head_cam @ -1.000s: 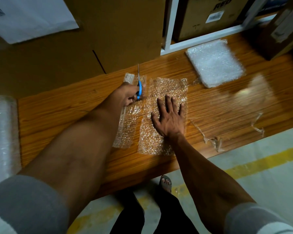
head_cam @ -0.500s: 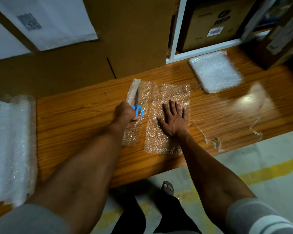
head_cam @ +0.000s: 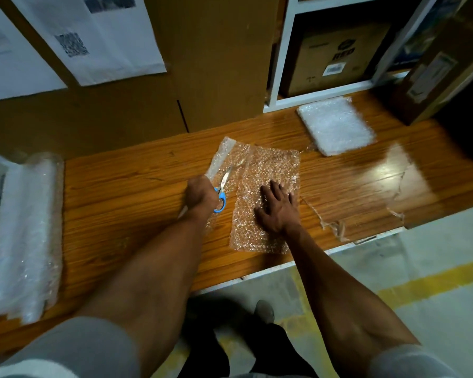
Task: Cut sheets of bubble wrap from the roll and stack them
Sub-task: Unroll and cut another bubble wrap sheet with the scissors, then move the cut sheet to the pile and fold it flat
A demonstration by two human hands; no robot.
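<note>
Bubble wrap sheet (head_cam: 268, 197) is lying flat on the wooden table (head_cam: 126, 192) in our head view, and our right hand (head_cam: 277, 208) is pressing on it with fingers spread straight, gripping nothing. Our left hand (head_cam: 201, 193) is curling its grip round the blue-handled scissors (head_cam: 221, 190), whose blades are pointing away from us along the sheet's left edge, where a narrow strip (head_cam: 217, 159) is lifting and folding up. We are seeing the roll (head_cam: 25, 236) lying well apart at the table's left end. A white stack of cut sheets (head_cam: 336, 125) is sitting at the far right, near the white shelf frame (head_cam: 283, 58). Clear scraps (head_cam: 333, 227) are lying near the front edge, right of the sheet. Cardboard boxes (head_cam: 219, 61) are standing along the back, our forearms hiding part of the table.
</note>
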